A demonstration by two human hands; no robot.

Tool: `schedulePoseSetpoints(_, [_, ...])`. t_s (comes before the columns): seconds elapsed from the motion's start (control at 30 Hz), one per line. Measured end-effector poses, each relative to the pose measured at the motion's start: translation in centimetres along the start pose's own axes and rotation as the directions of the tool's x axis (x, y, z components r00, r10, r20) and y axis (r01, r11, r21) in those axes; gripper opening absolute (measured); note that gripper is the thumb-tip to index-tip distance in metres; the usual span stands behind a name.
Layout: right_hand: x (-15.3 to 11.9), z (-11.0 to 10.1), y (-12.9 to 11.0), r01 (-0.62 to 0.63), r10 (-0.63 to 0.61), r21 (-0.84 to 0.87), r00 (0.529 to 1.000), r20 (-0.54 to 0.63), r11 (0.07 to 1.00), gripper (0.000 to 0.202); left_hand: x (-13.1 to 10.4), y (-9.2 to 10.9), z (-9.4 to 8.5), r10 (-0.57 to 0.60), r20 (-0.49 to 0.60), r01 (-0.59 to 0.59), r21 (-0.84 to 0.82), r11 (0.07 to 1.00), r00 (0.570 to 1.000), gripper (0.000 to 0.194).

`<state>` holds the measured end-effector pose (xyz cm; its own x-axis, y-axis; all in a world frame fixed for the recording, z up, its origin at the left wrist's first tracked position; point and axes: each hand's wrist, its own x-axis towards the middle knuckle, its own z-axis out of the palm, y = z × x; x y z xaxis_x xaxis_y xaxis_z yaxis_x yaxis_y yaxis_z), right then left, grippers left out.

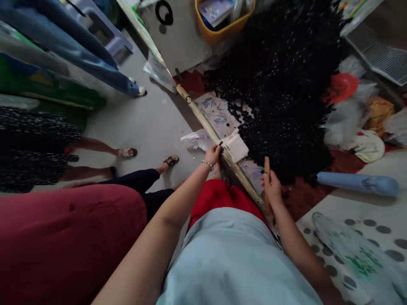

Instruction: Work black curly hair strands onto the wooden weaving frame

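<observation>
Pinching a small black piece [220, 145] above the long wooden pole [219, 144], left hand [212, 155] closed, right hand [271, 186] wrapped around a short wooden stick [267, 164], black heap [286, 93] far right.

Your grey floor [143, 123] carries a huge heap of small black pieces [282, 80], spread over printed sheets [216, 112]. A long bamboo pole [206, 127] lies across it, with a blue tube [356, 183] and plastic bags [349, 110] beside.
</observation>
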<state>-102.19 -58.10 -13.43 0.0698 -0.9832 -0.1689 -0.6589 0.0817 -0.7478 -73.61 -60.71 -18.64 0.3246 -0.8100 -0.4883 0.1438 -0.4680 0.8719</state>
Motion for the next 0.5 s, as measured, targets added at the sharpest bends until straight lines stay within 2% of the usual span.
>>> schedulePoseSetpoints(0.13, [1.6, 2.6, -1.9, -0.015, 0.007, 0.081, 0.995, 0.099, 0.997, 0.042, 4.9, 2.9, -0.1, 0.052, 0.031, -0.056, 0.146, 0.988, 0.998, 0.022])
schedulePoseSetpoints(0.3, [4.1, 3.3, -2.4, 0.036, -0.026, -0.049, 0.983, 0.182, 0.998, 0.04, 10.7, 5.1, -0.8, 0.095, 0.08, -0.115, 0.286, 0.951, 0.992, 0.029])
schedulePoseSetpoints(0.4, [5.7, 4.2, -3.3, 0.079, -0.057, -0.092, 0.974, 0.22, 0.993, 0.04, 12.9, 5.8, -1.2, 0.093, 0.127, -0.134, 0.368, 0.92, 0.987, 0.029])
schedulePoseSetpoints(0.5, [6.9, 5.2, -4.1, 0.105, -0.071, -0.122, 0.965, 0.251, 0.987, 0.043, 14.0, 6.7, -1.5, 0.056, 0.189, -0.134, 0.431, 0.892, 0.98, 0.028])
